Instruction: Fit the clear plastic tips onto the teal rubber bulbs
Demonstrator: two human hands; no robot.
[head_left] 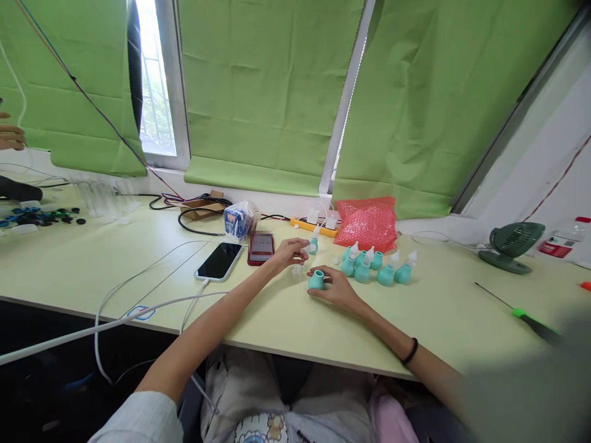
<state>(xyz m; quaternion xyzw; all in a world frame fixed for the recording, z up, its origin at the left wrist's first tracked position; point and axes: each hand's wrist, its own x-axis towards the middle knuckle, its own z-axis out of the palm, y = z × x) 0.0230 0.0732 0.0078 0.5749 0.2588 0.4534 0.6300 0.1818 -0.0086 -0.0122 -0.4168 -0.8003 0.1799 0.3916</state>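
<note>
My right hand [336, 287] is closed around a teal rubber bulb [316, 280], its round open neck facing up. My left hand [292, 253] pinches a small translucent plastic piece [308, 248] just above and left of that bulb, apart from it. Below the left fingers, a clear plastic piece [297, 269] is near the table surface. Behind the left hand stands another teal bulb [314, 245] with a clear pointed tip. To the right is a group of several teal bulbs [362, 272], some with clear tips, others with bare necks.
A red bubble-wrap pouch [367, 224] and an orange power strip [300, 225] lie at the back. Two phones, one white-edged [218, 261] and one red-cased [261, 247], lie left. A screwdriver [519, 312] and green fan [512, 246] are right. A co-worker's hand [12, 134] shows far left.
</note>
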